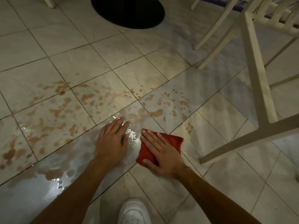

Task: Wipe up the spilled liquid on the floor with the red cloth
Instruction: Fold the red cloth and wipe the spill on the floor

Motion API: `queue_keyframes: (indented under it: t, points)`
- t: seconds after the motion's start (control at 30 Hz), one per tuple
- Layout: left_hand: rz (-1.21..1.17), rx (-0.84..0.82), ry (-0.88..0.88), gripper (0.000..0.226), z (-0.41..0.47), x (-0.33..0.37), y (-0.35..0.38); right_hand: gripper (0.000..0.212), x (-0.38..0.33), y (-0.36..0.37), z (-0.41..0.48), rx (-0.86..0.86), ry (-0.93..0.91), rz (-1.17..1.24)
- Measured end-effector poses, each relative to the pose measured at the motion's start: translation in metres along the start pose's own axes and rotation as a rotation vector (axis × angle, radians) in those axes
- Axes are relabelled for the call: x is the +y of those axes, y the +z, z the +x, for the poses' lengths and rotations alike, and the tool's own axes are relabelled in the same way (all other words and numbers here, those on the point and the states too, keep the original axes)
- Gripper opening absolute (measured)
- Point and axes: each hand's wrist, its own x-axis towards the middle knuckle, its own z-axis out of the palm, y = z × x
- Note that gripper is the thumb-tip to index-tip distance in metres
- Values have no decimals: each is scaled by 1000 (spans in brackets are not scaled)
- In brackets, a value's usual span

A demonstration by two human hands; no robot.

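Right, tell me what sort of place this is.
Probably a café or dining area, though it could be a home dining room. The floor is pale tile, white chairs stand on the right, and a round black table base sits at the top.

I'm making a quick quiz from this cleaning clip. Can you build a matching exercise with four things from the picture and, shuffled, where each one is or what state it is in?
Column one:
1. red cloth
2. left hand
3. white shoe
4. black round base

Column two:
A. at the top edge, beyond the spill
B. flat on the wet tile, holding nothing
C. folded, pressed under the right hand
D. at the bottom edge, between the forearms

Pairs: 1-C, 2-B, 3-D, 4-A
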Motion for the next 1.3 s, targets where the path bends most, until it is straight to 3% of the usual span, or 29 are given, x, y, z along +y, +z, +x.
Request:
queue_keyframes:
  t: [0.2,0.4,0.6,0.67,0.8,0.87,1.03,1.2,1.3]
  points:
    - [-1,14,-10,56,-1,3,3,82,-7,-1,36,72,264,2]
    - [4,9,8,56,-1,0,0,85,-7,1,4,14,36,-14]
    - [2,28,-15,56,-1,5,3,81,-12,5,33,89,320,-7]
    - [5,26,-24,56,-3,7,3,81,-20,4,43,72,270,0]
    - [-5,26,-4,55,-1,3,0,85,-13,3,13,2,-1,-21]
    - [4,25,-3,54,-1,2,-1,87,1,1,0,20,32,-19]
    - [20,38,-26,56,0,10,2,82,-5,1,36,96,342,-16]
    - [30,42,-63,59,6,20,3,83,-17,3,13,16,95,-17]
    - [35,43,-39,60,7,19,5,85,-4,2,-16,49,163,4]
